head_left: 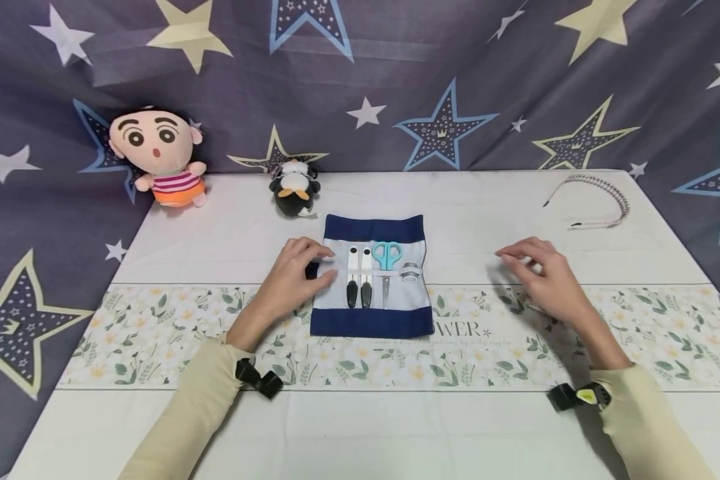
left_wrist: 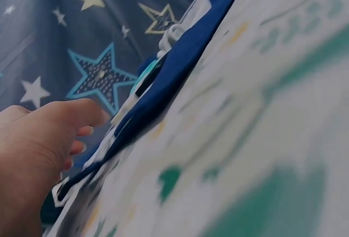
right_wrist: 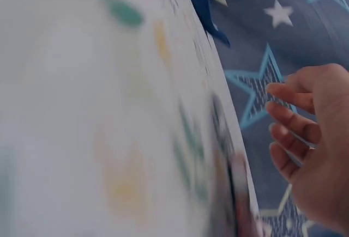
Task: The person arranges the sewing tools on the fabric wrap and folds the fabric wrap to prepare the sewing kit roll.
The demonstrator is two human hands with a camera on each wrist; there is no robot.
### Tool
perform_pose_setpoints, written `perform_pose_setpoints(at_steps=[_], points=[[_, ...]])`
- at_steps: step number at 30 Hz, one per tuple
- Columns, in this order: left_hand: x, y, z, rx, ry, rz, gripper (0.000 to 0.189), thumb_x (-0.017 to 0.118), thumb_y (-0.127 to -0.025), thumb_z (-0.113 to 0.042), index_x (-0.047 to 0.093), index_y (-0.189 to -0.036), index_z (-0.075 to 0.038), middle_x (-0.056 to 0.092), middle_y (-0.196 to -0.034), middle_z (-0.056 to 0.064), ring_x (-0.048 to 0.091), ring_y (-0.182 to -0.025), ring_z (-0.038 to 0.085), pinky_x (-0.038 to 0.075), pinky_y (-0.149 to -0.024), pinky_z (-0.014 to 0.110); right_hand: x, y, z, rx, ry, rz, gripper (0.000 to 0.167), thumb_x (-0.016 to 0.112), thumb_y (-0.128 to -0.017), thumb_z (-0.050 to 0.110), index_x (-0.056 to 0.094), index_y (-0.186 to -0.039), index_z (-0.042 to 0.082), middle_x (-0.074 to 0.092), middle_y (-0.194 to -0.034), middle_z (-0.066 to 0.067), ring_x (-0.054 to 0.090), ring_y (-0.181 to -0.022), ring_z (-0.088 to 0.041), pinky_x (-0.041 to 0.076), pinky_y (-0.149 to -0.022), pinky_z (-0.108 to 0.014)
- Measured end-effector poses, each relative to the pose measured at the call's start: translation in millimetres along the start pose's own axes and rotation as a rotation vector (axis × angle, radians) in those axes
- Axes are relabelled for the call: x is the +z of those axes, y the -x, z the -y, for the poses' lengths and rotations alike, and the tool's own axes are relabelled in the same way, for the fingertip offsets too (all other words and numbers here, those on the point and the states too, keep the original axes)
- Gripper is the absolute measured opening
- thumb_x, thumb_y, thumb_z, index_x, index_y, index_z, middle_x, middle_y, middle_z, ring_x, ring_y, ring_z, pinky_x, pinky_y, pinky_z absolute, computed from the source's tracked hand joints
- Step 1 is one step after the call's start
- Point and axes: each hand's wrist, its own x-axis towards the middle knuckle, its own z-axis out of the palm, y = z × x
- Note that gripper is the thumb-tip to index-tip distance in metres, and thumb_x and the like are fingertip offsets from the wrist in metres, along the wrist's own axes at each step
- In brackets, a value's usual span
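Observation:
A navy-edged fabric tool roll (head_left: 366, 323) lies unfolded on the table, pale inside. Under its band sit two slim white tools (head_left: 353, 263) with black ends, teal-handled scissors (head_left: 387, 253) and a small round grey-white item (head_left: 410, 271). My left hand (head_left: 294, 273) is at the roll's left edge, thumb and fingertips apart over the pale cloth. In the left wrist view its thumb (left_wrist: 82, 111) shows beside the navy edge (left_wrist: 180, 57). Well right of the roll, my right hand (head_left: 543, 273) hovers with loosely bent fingers (right_wrist: 294, 122) and holds nothing.
Behind the roll sits a penguin toy (head_left: 294, 190); a plush doll (head_left: 159, 157) is at the back left. A headband (head_left: 618, 200) lies at the back right. A floral strip (head_left: 186, 333) crosses the white table, and a star-patterned curtain (head_left: 312, 87) hangs behind.

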Motion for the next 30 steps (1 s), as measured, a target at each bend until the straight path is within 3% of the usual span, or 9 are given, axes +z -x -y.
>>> perform_pose_setpoints(at_steps=[8,14,21,30], points=[[-8.2,11.8,12.8,-0.018,-0.020,0.011,0.031,0.082,-0.090,-0.025,0.073,-0.116,-0.009,0.061,-0.117,0.011,0.049,-0.111,0.033,0.042,-0.092,0.049,-35,41.8,-21,0.174,0.108,0.012,0.024,0.062,-0.106,0.017,0.073,-0.121,0.003,0.066,-0.112,-0.011,0.050,-0.095,0.002,0.041,-0.079,-0.018],[-8.5,15.3,15.5,-0.036,0.003,0.015,0.029,0.082,-0.091,-0.025,0.074,-0.115,-0.010,0.060,-0.119,0.010,0.049,-0.110,0.032,0.042,-0.088,0.048,-50,67.9,-30,0.265,0.138,0.069,0.025,0.065,-0.105,0.021,0.072,-0.120,0.003,0.064,-0.107,-0.009,0.054,-0.082,-0.003,0.043,-0.067,-0.018],[-9.7,16.4,14.7,-0.040,0.014,0.016,0.027,0.082,-0.091,-0.024,0.075,-0.113,-0.010,0.060,-0.120,0.011,0.049,-0.111,0.032,0.043,-0.088,0.048,-55,81.7,-33,0.266,0.124,0.134,0.017,0.071,-0.101,0.018,0.072,-0.112,0.005,0.060,-0.095,-0.008,0.048,-0.070,-0.015,0.038,-0.056,-0.028],[-10.1,16.3,13.6,-0.048,0.032,0.020,0.026,0.081,-0.092,-0.024,0.074,-0.113,-0.010,0.060,-0.121,0.011,0.048,-0.112,0.033,0.043,-0.089,0.049,-57,87.0,-32,0.266,0.130,0.193,0.019,0.076,-0.097,0.014,0.071,-0.112,0.004,0.057,-0.099,-0.009,0.045,-0.075,-0.015,0.038,-0.058,-0.028]])
